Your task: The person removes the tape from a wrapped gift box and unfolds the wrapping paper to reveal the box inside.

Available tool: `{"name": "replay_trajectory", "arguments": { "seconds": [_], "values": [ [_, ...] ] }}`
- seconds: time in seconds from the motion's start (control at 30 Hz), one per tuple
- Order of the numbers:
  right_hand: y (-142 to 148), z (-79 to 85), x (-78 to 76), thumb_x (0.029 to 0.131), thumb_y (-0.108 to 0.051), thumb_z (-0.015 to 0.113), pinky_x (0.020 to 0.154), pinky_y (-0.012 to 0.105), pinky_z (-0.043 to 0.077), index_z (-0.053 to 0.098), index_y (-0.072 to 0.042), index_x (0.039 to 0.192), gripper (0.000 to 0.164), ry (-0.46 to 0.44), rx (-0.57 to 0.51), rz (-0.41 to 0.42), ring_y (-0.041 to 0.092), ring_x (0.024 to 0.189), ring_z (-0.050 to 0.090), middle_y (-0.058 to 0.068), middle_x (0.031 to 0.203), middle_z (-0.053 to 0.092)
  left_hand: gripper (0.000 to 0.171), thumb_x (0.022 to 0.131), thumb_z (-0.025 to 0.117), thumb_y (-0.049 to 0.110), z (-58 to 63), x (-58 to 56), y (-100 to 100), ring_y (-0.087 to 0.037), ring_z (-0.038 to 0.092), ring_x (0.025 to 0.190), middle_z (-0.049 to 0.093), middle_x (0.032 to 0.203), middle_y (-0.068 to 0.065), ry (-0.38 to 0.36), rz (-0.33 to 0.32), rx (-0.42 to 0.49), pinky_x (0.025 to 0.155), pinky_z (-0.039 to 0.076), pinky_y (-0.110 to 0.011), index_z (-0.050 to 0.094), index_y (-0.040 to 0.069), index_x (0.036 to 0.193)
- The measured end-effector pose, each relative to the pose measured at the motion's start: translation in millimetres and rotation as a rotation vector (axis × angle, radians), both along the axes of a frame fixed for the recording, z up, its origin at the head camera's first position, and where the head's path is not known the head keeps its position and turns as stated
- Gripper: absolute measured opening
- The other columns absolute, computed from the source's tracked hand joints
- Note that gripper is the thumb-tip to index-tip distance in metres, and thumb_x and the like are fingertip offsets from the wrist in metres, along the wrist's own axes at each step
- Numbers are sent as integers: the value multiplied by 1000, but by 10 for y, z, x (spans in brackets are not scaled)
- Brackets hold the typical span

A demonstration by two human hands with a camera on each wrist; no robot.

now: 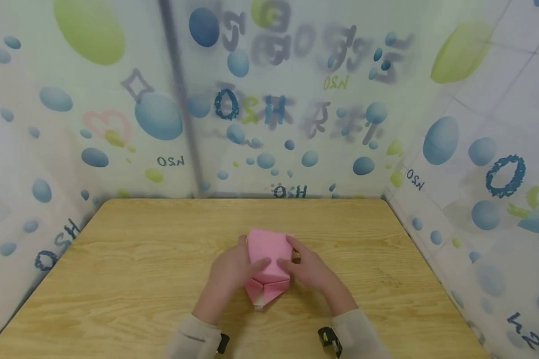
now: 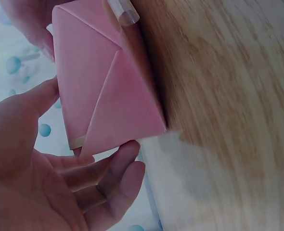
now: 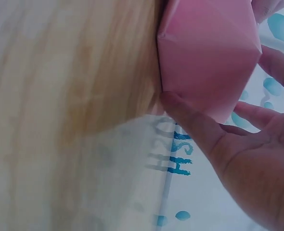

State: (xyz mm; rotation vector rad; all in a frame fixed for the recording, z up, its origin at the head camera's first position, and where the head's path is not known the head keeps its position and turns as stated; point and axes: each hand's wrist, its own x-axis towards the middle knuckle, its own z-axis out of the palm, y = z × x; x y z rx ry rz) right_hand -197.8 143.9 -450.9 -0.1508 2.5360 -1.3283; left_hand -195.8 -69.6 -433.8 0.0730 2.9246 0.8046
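Note:
A package wrapped in pink paper (image 1: 269,252) lies at the middle of the wooden table, between both hands. Its near end shows folded triangular flaps and a pale strip (image 1: 259,298) at the tip. My left hand (image 1: 230,267) holds the left side, thumb on top and fingers along the side. From the right, my right hand (image 1: 311,270) grips it likewise, its thumb also on top. In the left wrist view, a folded end of the package (image 2: 91,72) faces the camera, with clear tape (image 2: 126,12) at its edge. The package's underside is hidden.
The wooden table (image 1: 152,249) reaches back to a wall curtain (image 1: 269,164) printed with blue and green dots and lettering. Similar patterned sheets stand to the left and right. A black band (image 1: 329,339) is at the right wrist, another (image 1: 223,344) at the left.

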Motion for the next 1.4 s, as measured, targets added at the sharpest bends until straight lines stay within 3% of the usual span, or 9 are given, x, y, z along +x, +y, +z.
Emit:
{"name": "replay_trajectory", "arguments": {
  "seconds": [0.37,0.6,0.67,0.8,0.9,1.07,1.23,1.4],
  "values": [
    [8,-11,41,105,-47,65,123,60,40,32,-19,168,77,23,14,-4,42,152,47,17,171,39,79,102,70,45,19,24,87,-23,72,86,74,126,-24,56,-6,27,75,62,-44,42,-6,155],
    [29,2,34,105,-47,64,128,61,33,29,-18,170,79,33,63,7,40,159,36,18,171,37,70,102,69,41,1,14,161,-34,77,95,74,125,-27,103,-25,10,76,63,-50,50,-5,151],
    [30,3,32,105,-46,64,127,61,33,28,-17,170,79,40,75,11,41,159,37,19,171,37,70,102,69,42,-7,-2,179,-31,76,90,74,124,-27,103,-21,6,72,62,-48,50,-4,151],
    [8,9,37,105,-44,64,127,60,33,27,-13,169,80,63,96,16,42,158,37,22,170,37,70,103,67,42,-10,-21,201,-24,70,76,76,116,-26,108,-25,-7,62,58,-41,49,-4,152],
    [-39,35,57,106,-41,65,128,59,33,27,-8,169,80,79,109,12,42,158,36,23,170,37,65,103,67,42,-9,-23,206,-20,62,66,76,97,-20,143,-54,-40,55,51,-36,53,-4,147],
    [-109,82,85,106,-39,65,127,60,34,28,-5,168,80,84,148,-3,43,158,37,24,170,37,54,104,65,41,-18,-19,225,-18,53,58,60,69,-6,203,-91,-108,50,42,-31,61,-3,136],
    [-124,92,97,106,-41,64,127,61,34,28,-6,168,80,71,157,-13,43,158,36,24,170,37,61,105,63,46,-20,-13,285,-17,48,51,50,59,-2,207,-55,-161,46,35,-28,59,-4,140],
    [-120,62,91,107,-41,63,128,61,32,27,-7,168,79,57,154,-21,43,159,34,23,171,35,67,106,61,47,-20,-23,327,-18,50,48,51,57,-4,193,7,-192,44,37,-29,54,-7,146]
  ]
}}
